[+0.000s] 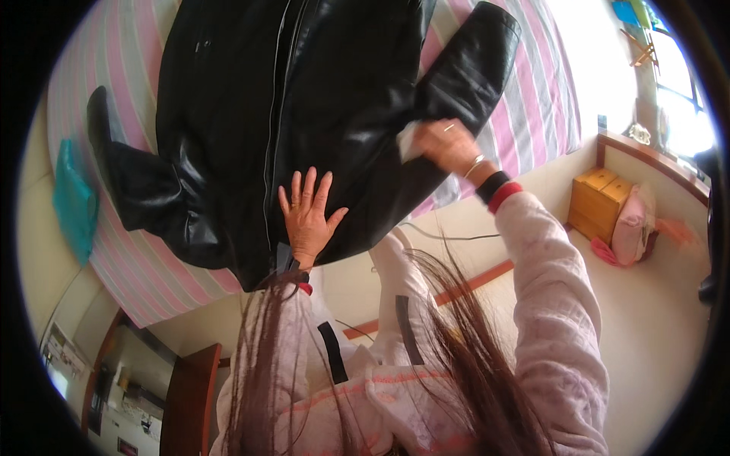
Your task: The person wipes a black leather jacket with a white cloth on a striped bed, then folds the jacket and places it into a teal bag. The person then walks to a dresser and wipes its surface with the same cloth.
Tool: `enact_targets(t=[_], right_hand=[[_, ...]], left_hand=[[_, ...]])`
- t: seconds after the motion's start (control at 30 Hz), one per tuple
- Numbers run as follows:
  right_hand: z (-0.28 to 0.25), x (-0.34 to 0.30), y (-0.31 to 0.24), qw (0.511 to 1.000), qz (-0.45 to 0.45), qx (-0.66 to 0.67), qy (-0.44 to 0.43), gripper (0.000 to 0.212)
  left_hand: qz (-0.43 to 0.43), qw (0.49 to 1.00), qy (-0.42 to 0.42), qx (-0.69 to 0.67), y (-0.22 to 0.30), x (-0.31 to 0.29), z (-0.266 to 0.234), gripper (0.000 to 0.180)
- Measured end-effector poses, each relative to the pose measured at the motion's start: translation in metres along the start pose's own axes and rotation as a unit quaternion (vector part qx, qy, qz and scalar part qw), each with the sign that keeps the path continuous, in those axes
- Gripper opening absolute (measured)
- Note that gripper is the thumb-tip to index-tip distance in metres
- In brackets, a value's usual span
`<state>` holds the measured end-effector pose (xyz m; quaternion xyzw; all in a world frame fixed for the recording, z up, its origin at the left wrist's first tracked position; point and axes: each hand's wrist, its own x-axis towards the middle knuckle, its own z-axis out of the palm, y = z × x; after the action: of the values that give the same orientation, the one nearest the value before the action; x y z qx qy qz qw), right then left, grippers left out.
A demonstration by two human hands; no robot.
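A black leather jacket [220, 114] lies spread on a bed with a pink, grey and white striped cover [532, 91]. Its zip runs down the middle, and its sleeves reach out to both sides. My left hand [308, 216] rests flat on the jacket's lower front, just right of the zip, fingers spread. Farther right, my right hand [449, 144] is closed on a white cloth [408, 142], pressed to the jacket near the right sleeve [475, 68]. That hand is slightly blurred, and part of the cloth is hidden under the fingers.
A teal folded item [74, 201] lies at the bed's left edge. On the floor at right stand a small wooden cabinet [597, 201] and a pink bag [635, 216]. A dark cable [449, 236] runs beside the bed. Strands of hair [487, 372] hang into view.
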<state>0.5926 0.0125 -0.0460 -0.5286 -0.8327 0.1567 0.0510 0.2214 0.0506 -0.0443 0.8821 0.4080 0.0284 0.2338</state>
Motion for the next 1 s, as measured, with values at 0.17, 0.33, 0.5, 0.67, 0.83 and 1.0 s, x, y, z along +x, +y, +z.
enact_targets(t=[0.17, 0.33, 0.5, 0.67, 0.83, 1.0], right_hand=[[-0.033, -0.069, 0.088, 0.77, 0.587, -0.016, 0.25, 0.04], [-0.024, 0.007, 0.0, 0.966, 0.154, 0.095, 0.184, 0.047], [-0.011, 0.016, 0.071, 0.966, 0.201, -0.11, 0.121, 0.032], [-0.041, -0.121, 0.165, 0.83, 0.498, -0.078, -0.241, 0.024], [-0.054, -0.104, 0.119, 0.783, 0.512, 0.213, 0.283, 0.019], [-0.032, 0.049, 0.107, 0.675, 0.486, 0.448, 0.328, 0.019]], left_hand=[[0.007, 0.999, 0.032, -0.009, -0.011, -0.003, 0.026, 0.077], [-0.01, 0.999, 0.03, 0.002, -0.01, -0.006, 0.027, 0.077], [-0.001, 0.997, 0.082, -0.008, -0.009, -0.002, 0.033, 0.079], [-0.019, 0.997, 0.058, -0.038, -0.004, 0.001, 0.01, 0.072], [-0.125, 0.965, 0.208, -0.096, -0.006, 0.035, -0.028, 0.049], [-0.193, 0.967, 0.165, -0.032, -0.017, 0.103, -0.03, 0.033]])
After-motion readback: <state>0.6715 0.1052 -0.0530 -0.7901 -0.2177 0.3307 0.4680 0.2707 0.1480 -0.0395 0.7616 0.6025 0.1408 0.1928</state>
